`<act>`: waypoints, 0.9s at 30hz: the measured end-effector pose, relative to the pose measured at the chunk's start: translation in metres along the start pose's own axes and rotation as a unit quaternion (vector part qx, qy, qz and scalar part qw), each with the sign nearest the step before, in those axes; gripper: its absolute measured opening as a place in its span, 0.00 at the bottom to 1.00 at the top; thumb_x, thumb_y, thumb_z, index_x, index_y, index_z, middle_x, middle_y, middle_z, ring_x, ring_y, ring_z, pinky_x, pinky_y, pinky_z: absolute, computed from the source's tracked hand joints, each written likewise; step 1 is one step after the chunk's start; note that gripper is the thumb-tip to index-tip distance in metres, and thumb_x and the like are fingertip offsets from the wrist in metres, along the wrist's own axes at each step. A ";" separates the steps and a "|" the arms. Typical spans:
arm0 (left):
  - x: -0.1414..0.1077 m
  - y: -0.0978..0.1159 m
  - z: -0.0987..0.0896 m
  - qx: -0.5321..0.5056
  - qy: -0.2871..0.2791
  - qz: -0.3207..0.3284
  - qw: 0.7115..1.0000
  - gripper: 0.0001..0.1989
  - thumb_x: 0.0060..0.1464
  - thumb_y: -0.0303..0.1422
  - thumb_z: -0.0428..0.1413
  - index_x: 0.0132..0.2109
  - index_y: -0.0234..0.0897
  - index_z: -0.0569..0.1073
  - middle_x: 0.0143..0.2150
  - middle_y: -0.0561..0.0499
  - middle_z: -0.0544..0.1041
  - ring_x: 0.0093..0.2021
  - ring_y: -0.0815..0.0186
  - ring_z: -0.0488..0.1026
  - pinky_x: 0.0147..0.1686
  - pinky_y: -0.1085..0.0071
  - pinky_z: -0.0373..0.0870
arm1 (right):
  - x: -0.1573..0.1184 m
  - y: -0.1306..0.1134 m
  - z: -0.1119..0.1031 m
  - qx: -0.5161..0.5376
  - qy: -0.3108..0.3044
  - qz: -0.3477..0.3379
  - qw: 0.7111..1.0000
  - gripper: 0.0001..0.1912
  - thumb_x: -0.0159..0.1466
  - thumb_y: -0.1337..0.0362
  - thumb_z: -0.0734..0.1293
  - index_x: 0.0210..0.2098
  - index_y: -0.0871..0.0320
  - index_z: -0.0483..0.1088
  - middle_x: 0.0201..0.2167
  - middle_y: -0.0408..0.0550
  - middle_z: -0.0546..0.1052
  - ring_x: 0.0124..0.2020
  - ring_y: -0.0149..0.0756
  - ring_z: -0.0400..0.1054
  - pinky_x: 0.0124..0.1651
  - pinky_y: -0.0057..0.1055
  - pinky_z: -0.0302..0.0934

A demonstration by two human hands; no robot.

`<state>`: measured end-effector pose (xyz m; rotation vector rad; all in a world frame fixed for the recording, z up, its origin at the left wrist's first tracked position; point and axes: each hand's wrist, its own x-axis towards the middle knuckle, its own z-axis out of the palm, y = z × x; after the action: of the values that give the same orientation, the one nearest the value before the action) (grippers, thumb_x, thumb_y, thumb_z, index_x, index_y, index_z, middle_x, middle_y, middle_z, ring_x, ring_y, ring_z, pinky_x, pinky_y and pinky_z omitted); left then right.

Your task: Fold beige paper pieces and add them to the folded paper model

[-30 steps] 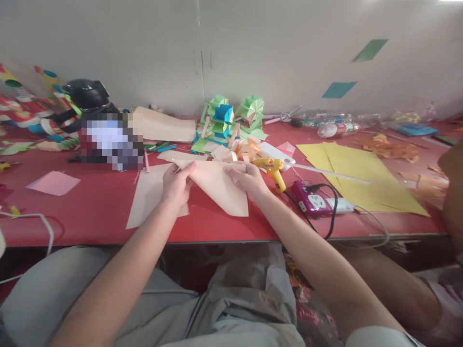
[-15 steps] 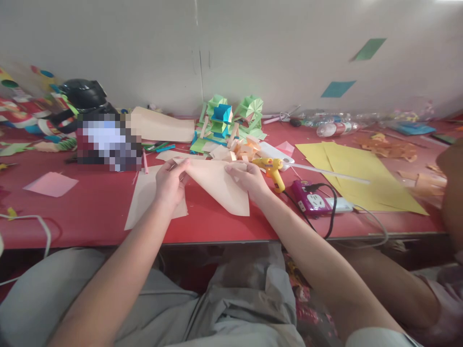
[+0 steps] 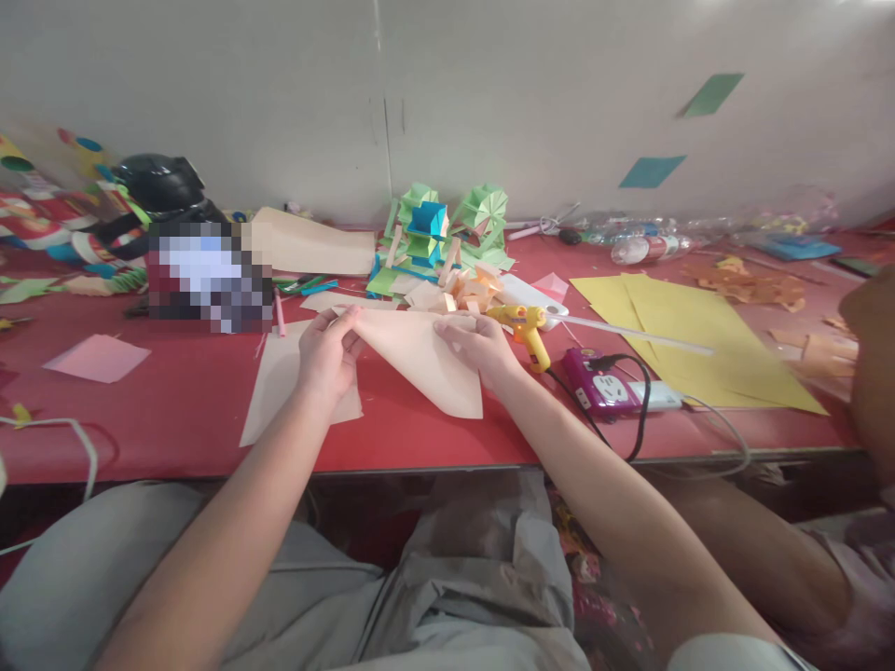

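Observation:
A cream paper sheet [image 3: 426, 359] is held up between both hands, curved and narrowing to its left corner. My left hand [image 3: 330, 352] pinches that left corner. My right hand [image 3: 482, 347] grips the sheet's upper right part, thumb on the near face and fingers partly hidden behind it. Beneath my left hand another cream sheet [image 3: 272, 387] lies flat on the red table [image 3: 412, 447]. A yellow glue gun [image 3: 528, 334] lies just right of my right hand. Behind the held sheet are loose orange paper pieces [image 3: 475, 287].
Green and blue folded paper shapes [image 3: 428, 233] stand at the back. To the right are a purple power strip [image 3: 605, 384] with cables, yellow sheets [image 3: 706, 335] and plastic bottles [image 3: 647, 247]. Pink paper [image 3: 98, 358] lies left. Another person's arm [image 3: 867, 363] is at the right edge.

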<state>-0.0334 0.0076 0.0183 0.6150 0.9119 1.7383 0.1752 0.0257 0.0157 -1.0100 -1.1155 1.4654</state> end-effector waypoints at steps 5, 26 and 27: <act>0.001 0.001 0.001 0.003 0.050 0.000 0.999 0.12 0.42 0.34 0.70 0.32 0.36 0.75 0.33 0.50 0.80 0.33 0.67 0.78 0.35 0.73 0.75 | 0.000 0.000 0.000 0.016 -0.008 0.002 1.000 0.19 0.46 0.54 0.78 0.33 0.57 0.76 0.31 0.48 0.80 0.34 0.41 0.75 0.38 0.37 0.67; -0.012 -0.002 0.009 0.098 -0.031 -0.033 0.994 0.16 0.36 0.32 0.72 0.34 0.33 0.77 0.35 0.47 0.81 0.35 0.64 0.79 0.39 0.69 0.76 | 0.004 -0.002 -0.002 0.016 0.041 -0.013 0.999 0.18 0.44 0.55 0.78 0.31 0.57 0.76 0.28 0.45 0.78 0.29 0.36 0.71 0.35 0.34 0.65; -0.010 -0.002 0.009 0.097 -0.013 -0.029 0.995 0.16 0.37 0.33 0.72 0.33 0.33 0.76 0.33 0.47 0.81 0.33 0.64 0.79 0.38 0.68 0.76 | 0.004 -0.003 -0.002 0.010 0.042 -0.012 0.999 0.19 0.44 0.54 0.78 0.32 0.57 0.76 0.28 0.45 0.78 0.29 0.36 0.72 0.35 0.34 0.65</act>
<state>-0.0219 0.0011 0.0216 0.7288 1.0780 1.5978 0.1770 0.0298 0.0176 -1.0314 -1.0473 1.3986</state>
